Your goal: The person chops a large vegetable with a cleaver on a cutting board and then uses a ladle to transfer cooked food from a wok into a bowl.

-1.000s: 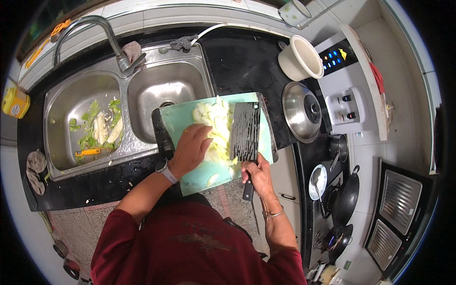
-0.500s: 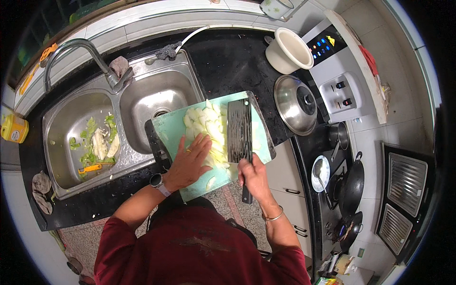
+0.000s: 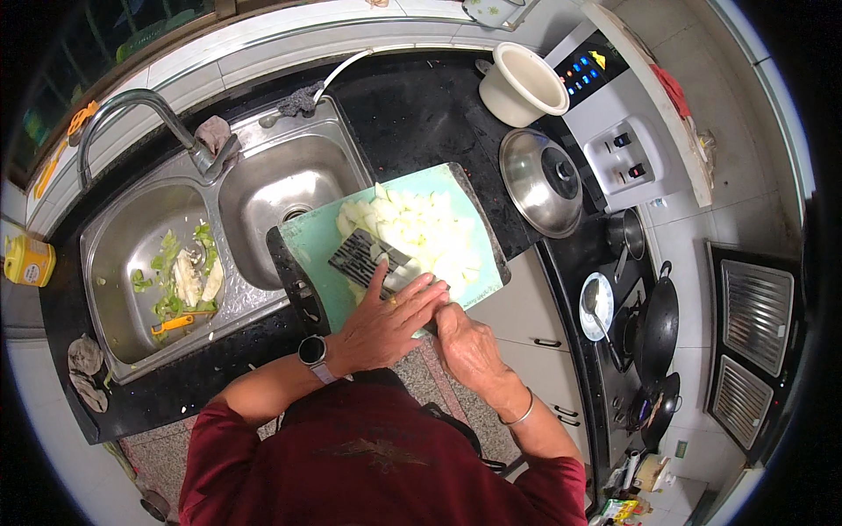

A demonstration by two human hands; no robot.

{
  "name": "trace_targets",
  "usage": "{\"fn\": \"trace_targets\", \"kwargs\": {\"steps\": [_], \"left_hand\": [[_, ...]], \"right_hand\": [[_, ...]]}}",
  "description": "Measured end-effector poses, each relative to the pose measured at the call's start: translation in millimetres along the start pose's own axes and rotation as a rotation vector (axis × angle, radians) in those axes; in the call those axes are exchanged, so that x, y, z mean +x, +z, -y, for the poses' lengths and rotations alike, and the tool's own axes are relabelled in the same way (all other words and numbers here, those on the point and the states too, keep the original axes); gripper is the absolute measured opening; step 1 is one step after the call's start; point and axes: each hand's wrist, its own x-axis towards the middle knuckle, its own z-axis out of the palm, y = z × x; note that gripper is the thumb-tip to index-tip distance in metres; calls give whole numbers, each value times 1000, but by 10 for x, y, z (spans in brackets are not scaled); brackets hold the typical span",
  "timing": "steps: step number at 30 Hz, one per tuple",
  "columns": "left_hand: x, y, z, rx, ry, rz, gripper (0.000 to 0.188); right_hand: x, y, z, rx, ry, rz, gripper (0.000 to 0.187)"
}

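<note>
My right hand (image 3: 469,342) is wrapped round the handle of a cleaver (image 3: 361,252). Its broad, wet blade lies tilted low over a teal cutting board (image 3: 305,241), pointing to the left. My left hand (image 3: 381,326) rests by the blade's near side, fingers stretched out and spread, some overlapping the blade. Pale green-white vegetable slices (image 3: 417,219) lie heaped on the board beyond the blade, and a few show near its left edge. My hands partly hide the board's near edge and the cleaver's handle.
A double steel sink (image 3: 239,237) on the left holds vegetable scraps and an orange-handled peeler (image 3: 174,324). The board overlaps its right basin. Behind on the right stand a cream pot (image 3: 517,98) and a steel lid (image 3: 529,197). A wok (image 3: 656,337) sits on the stove at right.
The cleaver has swung from upright at the board's right to lying leftward near the front. My left hand has left the slices and moved right and nearer, beside the blade. The slices are more spread out.
</note>
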Motion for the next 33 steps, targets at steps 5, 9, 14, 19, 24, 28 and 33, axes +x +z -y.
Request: {"fn": "trace_targets", "kwargs": {"steps": [5,9,14,19,24,28,33], "left_hand": [[47,30,36,-31,27,68,87],[58,-20,61,27,68,84,88],[-78,69,334,102,14,67,91],[-242,65,527,142,-138,126,97],[-458,134,685,201,-265,119,102],[-429,128,611,156,-297,54,70],[-319,17,665,-275,-482,-13,44]], "right_hand": [[-43,-145,154,-95,-154,-44,20],[-93,-219,162,-164,-147,-7,13],[-228,-228,102,-221,-150,10,17],[-381,-410,55,-212,-127,56,18],[-708,-478,-227,-87,22,-90,20],[-773,-280,-622,291,445,-288,22],[-750,146,-1288,943,772,-407,16]]}}
